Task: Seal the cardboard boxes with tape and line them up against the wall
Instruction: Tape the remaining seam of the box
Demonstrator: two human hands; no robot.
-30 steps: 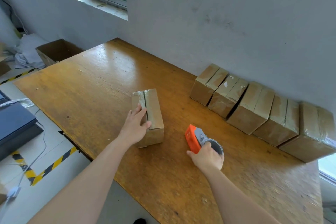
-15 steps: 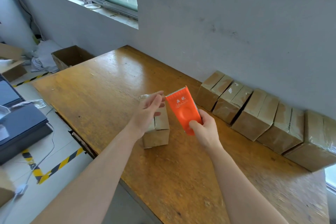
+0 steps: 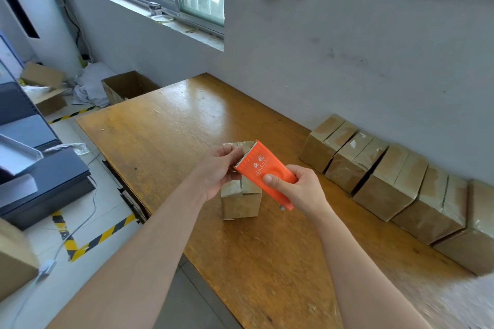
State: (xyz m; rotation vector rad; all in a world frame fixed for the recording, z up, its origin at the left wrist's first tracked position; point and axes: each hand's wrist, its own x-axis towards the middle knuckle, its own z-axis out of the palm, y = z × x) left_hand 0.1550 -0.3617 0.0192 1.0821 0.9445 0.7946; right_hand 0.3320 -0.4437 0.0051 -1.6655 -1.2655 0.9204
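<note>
Directly above the brown cardboard box (image 3: 240,203), right hand (image 3: 302,189) grips orange plastic tape dispenser (image 3: 260,168); left hand (image 3: 219,171) pinches its toothed edge.

packing workroom | taped boxes (image 3: 385,181) on workbench (image 3: 187,125) | hazard floor tape (image 3: 107,235)

My left hand (image 3: 217,169), right hand (image 3: 303,191) and tape dispenser (image 3: 263,168) hide the top of the loose box (image 3: 240,204). Can't tell if my left fingers (image 3: 234,153) pinch tape (way too small). The last box in the row (image 3: 478,238) is cut off by the right edge.
</note>
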